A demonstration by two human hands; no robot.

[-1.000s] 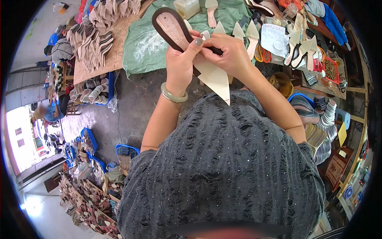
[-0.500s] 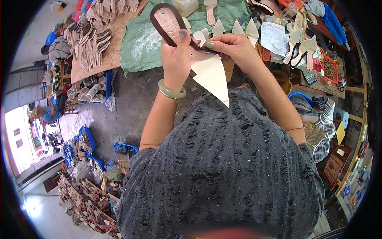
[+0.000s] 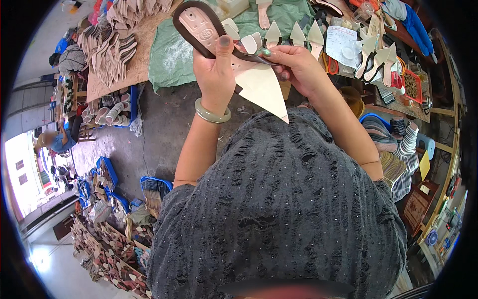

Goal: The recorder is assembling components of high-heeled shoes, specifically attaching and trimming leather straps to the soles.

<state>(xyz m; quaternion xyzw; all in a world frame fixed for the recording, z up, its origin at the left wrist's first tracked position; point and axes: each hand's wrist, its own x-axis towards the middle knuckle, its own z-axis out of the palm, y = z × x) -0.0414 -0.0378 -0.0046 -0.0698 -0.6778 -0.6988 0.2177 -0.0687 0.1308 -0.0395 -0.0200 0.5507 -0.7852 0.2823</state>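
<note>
A shoe insole (image 3: pixel 264 88) with a pink heel part and a cream pointed toe is raised over the near edge of the table. My left hand (image 3: pixel 214 79) is closed around its middle, thumb on top, with the heel end pointing up to the left. Dark brown edging (image 3: pixel 219 19) runs round the heel and along the side. At the far side of the insole, my right hand (image 3: pixel 300 67) pinches this dark strip between thumb and fingers. Part of the strip is hidden by my fingers.
Behind my hands lies a green cloth (image 3: pixel 172 62) on the table. Several pointed insoles (image 3: pixel 315 37) stand along it, with a paper sheet (image 3: pixel 341 42) to the right. Stacked pink insoles (image 3: pixel 107 55) lie at the left. A red basket (image 3: pixel 412 85) sits at the right.
The insole's heel end has moved left and slightly up, and the toe tip has risen, so the insole lies flatter across. My right hand keeps its pinch, shifted slightly.
</note>
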